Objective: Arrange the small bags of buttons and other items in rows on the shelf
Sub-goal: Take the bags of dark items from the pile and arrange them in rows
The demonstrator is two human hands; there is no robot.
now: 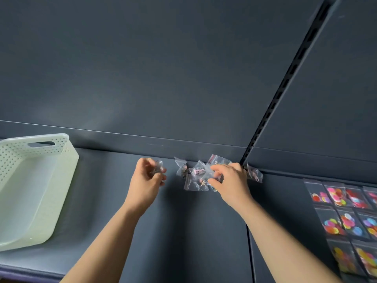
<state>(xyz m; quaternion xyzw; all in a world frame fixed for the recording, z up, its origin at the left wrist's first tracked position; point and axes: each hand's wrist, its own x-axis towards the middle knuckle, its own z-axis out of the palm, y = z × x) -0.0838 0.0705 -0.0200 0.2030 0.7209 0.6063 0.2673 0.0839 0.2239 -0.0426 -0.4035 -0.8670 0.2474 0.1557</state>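
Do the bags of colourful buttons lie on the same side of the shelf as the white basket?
No, the button bags lie in rows at the far right, while the basket sits at the far left.

Dim, even light, soft shadows, motion blur, wide-angle edge bending

One head view, wide-angle, worn by the person. It looks forward and slightly down at a dark shelf (102, 201), close, at arm's reach. The back panel (163, 68) fills the upper half of the frame and the shelf deck takes the lower part. The frame is rolled: the post (281, 88) leans to the upper right. Forearms enter from the bottom edge. The left hand (145, 178), holding a bag (158, 167), and the right hand (230, 180), on the pile (195, 178), sit mid-frame. The basket (67, 180) is cut by the left edge and the button bags (346, 217) by the lower right.
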